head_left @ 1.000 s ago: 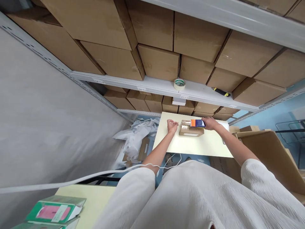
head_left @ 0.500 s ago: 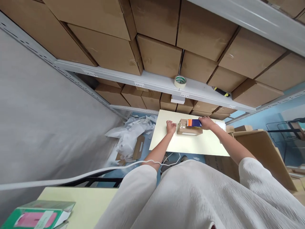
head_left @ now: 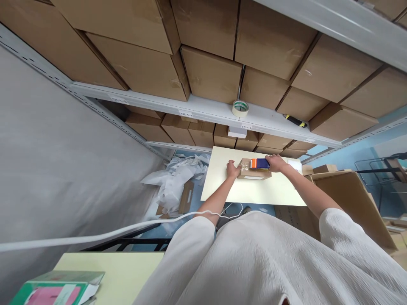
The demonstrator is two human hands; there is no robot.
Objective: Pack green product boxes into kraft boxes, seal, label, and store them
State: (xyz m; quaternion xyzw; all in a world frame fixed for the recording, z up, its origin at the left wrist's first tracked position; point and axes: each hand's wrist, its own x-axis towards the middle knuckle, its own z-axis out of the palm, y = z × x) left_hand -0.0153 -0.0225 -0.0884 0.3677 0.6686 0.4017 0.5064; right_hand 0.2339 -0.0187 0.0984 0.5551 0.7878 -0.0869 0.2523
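Note:
A small brown cardboard box (head_left: 254,174) with clear tape on its left part lies on the cream tabletop (head_left: 219,186). My left hand (head_left: 233,169) touches the box's left end, its fingers apart. At the right end of the box, my right hand (head_left: 275,163) is wrapped round a dark blue and orange tape dispenser (head_left: 260,163), which sits over the top of the box.
Shelves ahead hold brown boxes (head_left: 211,74), a tape roll (head_left: 240,108) and a black and yellow cutter (head_left: 295,121). White wrapping (head_left: 171,180) lies on the floor at left. A white cable (head_left: 127,232) crosses low in front. An open carton (head_left: 352,203) stands at right.
My left hand has moved right, from beside the box to its left end. My right hand stays on the dispenser over the box.

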